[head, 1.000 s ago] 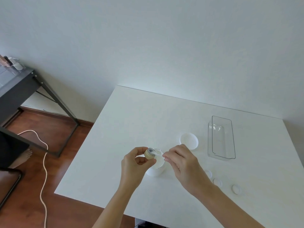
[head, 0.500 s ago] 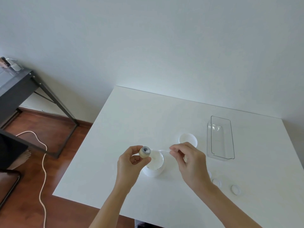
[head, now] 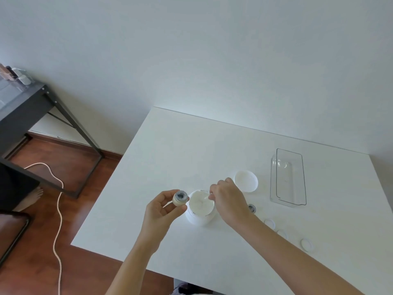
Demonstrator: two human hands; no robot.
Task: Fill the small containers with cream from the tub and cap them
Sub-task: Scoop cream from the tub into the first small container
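Observation:
My left hand (head: 162,211) pinches a small beige container (head: 180,198), open mouth tilted up, just left of the white cream tub (head: 200,207). The tub stands open on the white table (head: 170,156), full of white cream. My right hand (head: 229,201) is over the tub's right rim and pinches a thin clear spatula (head: 207,196) whose tip dips into the cream. Another small container (head: 251,208) stands on the table, partly hidden behind my right wrist. Three small white caps (head: 269,223) (head: 281,234) (head: 306,244) lie in a row to the right.
The tub's white lid (head: 246,180) lies upside down behind my right hand. A clear plastic tray (head: 288,177) stands at the right. A dark metal desk (head: 25,107) and a white cable (head: 57,205) on the wooden floor are to the left.
My left hand carried the small container a little left, off the tub. My right hand swung the spatula from the container's mouth down into the tub's cream.

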